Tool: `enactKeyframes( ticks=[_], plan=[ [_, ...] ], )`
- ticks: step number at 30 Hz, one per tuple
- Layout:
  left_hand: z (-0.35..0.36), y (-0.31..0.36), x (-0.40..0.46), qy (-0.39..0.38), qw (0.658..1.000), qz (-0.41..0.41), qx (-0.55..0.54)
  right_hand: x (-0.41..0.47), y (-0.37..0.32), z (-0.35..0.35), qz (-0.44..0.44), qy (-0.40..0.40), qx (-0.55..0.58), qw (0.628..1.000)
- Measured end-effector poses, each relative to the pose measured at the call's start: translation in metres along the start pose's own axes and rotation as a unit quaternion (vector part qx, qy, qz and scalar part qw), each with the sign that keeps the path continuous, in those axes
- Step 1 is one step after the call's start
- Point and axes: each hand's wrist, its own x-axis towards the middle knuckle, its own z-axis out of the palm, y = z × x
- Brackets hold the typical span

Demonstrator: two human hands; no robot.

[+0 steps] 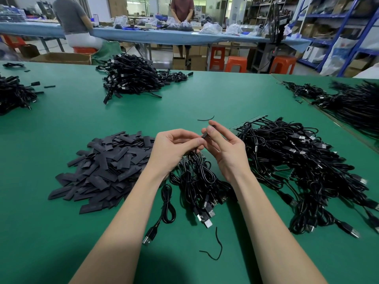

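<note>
L hand (174, 149) is pinching a cable (196, 151) btwn thumb and index, w/ the other fingers curling loosely toward the palm. R hand (226, 149) is pinching a sleeve (204, 135), a short black piece, btwn thumb and index tip. Its other fingers are bending, relaxed, holding nothing. Both hands are hovering above the table (205, 95), fingertips nearly meeting. The sleeve is sitting right at the cable's top end; can't tell if it's on the cable or just touching. The cable is hanging from the L fingers into a bundle (196, 181) lying directly under the hands, USB plugs pointing toward the person.

A sleeve pile (106, 167) is lying just L of the L wrist, flat black pieces heaped up. A big heap (297, 160) of cables is lying just R of the R hand, w/ small green boards (284, 170) showing in it. A loose cable (167, 210) is lying beside the L forearm, btwn sleeve pile and bundle. A thin scrap (217, 245) is lying btwn the forearms, and a second scrap (206, 118) just beyond the fingertips. A far heap (127, 80) is sitting at centre back and a L heap (14, 95) at the L edge. In the bkgd a seated person (71, 17) and a standing person (182, 7) are working at a blue bench (164, 35).
</note>
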Motion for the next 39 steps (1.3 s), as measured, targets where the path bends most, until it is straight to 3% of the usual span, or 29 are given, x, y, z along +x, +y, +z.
enactKeyframes(
  ticks=[6,10,12,15,20,28,35,39],
  plan=[
    [0.000,0.000,0.000,0.007,1.000,0.000,0.005,0.002,0.001,0.000,-0.007,0.000,-0.020,1.000],
    [0.004,0.001,0.004,0.056,0.998,0.000,-0.015,0.005,-0.008,-0.001,0.026,-0.034,-0.138,0.990],
    [0.005,0.001,0.007,0.086,0.996,0.002,-0.024,0.004,-0.021,-0.005,0.073,-0.072,-0.247,0.963],
    [0.005,0.000,0.010,0.113,0.993,0.004,-0.040,-0.001,-0.035,-0.008,0.119,-0.173,-0.409,0.888],
    [0.003,-0.004,0.011,0.111,0.994,-0.008,-0.017,-0.001,-0.033,0.007,0.105,-0.152,-0.504,0.844],
    [-0.007,-0.003,0.014,0.186,0.980,-0.057,0.037,0.035,-0.027,0.021,0.105,0.015,-0.297,0.949],
    [-0.005,-0.005,0.015,0.220,0.972,-0.062,0.050,0.102,0.003,0.052,0.150,0.117,-0.139,0.972],
    [-0.004,-0.004,0.013,0.215,0.971,-0.078,0.063,0.124,0.023,0.059,0.148,0.119,-0.061,0.980]
  ],
)
